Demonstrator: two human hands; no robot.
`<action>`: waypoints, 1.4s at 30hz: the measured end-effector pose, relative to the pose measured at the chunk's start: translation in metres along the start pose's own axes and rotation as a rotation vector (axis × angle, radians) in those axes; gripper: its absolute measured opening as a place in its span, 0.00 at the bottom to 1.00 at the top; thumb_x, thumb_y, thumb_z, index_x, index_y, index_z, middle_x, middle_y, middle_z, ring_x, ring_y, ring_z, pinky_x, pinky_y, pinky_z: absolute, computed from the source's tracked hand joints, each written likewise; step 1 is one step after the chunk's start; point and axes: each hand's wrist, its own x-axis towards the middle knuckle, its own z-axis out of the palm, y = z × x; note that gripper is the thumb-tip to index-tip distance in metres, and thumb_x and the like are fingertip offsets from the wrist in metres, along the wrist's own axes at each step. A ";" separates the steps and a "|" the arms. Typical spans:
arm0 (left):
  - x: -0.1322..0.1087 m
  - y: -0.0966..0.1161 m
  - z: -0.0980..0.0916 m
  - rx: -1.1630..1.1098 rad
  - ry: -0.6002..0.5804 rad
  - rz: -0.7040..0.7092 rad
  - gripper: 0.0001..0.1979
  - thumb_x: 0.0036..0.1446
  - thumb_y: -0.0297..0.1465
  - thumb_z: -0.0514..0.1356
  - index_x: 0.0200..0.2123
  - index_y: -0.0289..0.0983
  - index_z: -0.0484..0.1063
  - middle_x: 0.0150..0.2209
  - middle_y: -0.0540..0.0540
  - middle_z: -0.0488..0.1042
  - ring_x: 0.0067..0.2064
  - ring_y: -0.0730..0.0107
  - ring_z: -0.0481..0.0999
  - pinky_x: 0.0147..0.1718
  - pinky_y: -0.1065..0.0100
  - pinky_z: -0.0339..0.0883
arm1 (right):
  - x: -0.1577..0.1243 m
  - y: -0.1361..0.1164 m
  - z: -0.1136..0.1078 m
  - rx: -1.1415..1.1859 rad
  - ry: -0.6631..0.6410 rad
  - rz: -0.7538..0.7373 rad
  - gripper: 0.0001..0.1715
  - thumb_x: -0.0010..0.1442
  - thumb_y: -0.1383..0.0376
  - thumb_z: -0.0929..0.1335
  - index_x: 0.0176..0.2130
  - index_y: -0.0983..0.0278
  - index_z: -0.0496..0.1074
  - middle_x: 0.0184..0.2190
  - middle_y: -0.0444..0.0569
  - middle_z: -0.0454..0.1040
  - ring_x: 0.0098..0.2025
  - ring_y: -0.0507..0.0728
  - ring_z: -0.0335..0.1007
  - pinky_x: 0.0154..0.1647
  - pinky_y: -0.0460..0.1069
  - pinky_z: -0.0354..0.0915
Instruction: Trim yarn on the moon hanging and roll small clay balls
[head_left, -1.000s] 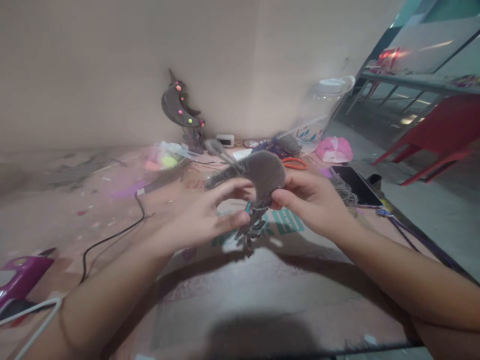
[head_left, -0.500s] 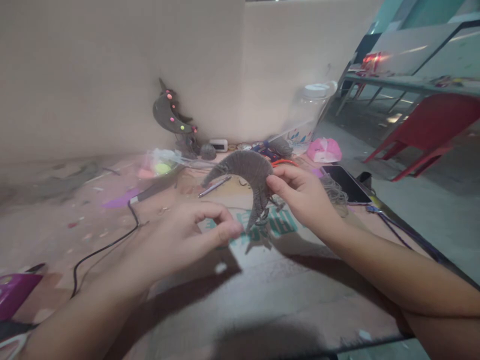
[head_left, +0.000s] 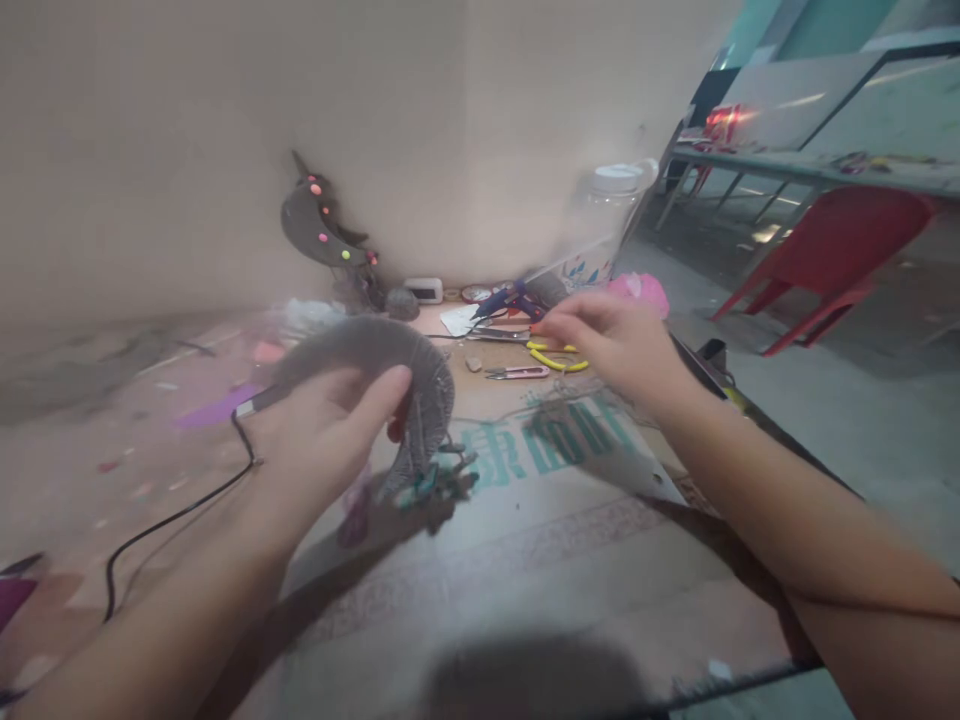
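My left hand (head_left: 319, 425) grips a grey crescent wrapped in yarn (head_left: 431, 385), its thumb across the front face. Loose strands and small teal bits hang near the crescent's lower tip. Off to the right, my right hand (head_left: 626, 350) is raised over the table with thumb and fingers pinched together. Whatever lies in that pinch, perhaps a strand, is too fine to make out. Just left of and below those fingers lie a yellow-handled tool (head_left: 562, 362) and small pink thread snips (head_left: 519, 373).
A similar crescent with coloured beads (head_left: 307, 225) is against the wall. Behind the tools are a blue glue gun (head_left: 506, 300), a grey yarn ball (head_left: 403, 304), a clear bottle (head_left: 604, 225) and a pink bundle (head_left: 641, 290). A black cable (head_left: 180, 510) crosses the left; a red chair (head_left: 855, 245) stands beyond.
The crescent has passed from my right hand to my left and moved left. My right hand has let go of it and sits apart, slightly higher. The snips and yellow-handled tool now show.
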 end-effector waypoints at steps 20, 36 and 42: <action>0.001 0.003 0.010 -0.069 -0.195 -0.035 0.22 0.59 0.48 0.59 0.25 0.36 0.73 0.21 0.48 0.75 0.24 0.69 0.73 0.26 0.69 0.66 | 0.004 0.101 0.045 -0.730 -0.423 -0.243 0.19 0.68 0.67 0.61 0.45 0.70 0.79 0.38 0.60 0.77 0.39 0.60 0.71 0.41 0.52 0.63; 0.003 -0.001 0.012 -0.184 -0.224 -0.032 0.21 0.63 0.45 0.57 0.25 0.36 0.72 0.22 0.49 0.74 0.24 0.71 0.72 0.27 0.70 0.66 | -0.018 -0.006 0.009 -0.234 0.020 -0.184 0.14 0.65 0.58 0.67 0.47 0.62 0.73 0.35 0.47 0.78 0.32 0.54 0.72 0.33 0.48 0.64; -0.001 0.008 0.010 -0.071 -0.128 0.026 0.21 0.64 0.39 0.56 0.20 0.37 0.69 0.19 0.51 0.72 0.24 0.72 0.72 0.28 0.71 0.66 | -0.028 -0.019 0.015 -0.519 -0.031 -0.505 0.21 0.71 0.54 0.60 0.43 0.65 0.74 0.29 0.49 0.77 0.34 0.58 0.70 0.42 0.53 0.62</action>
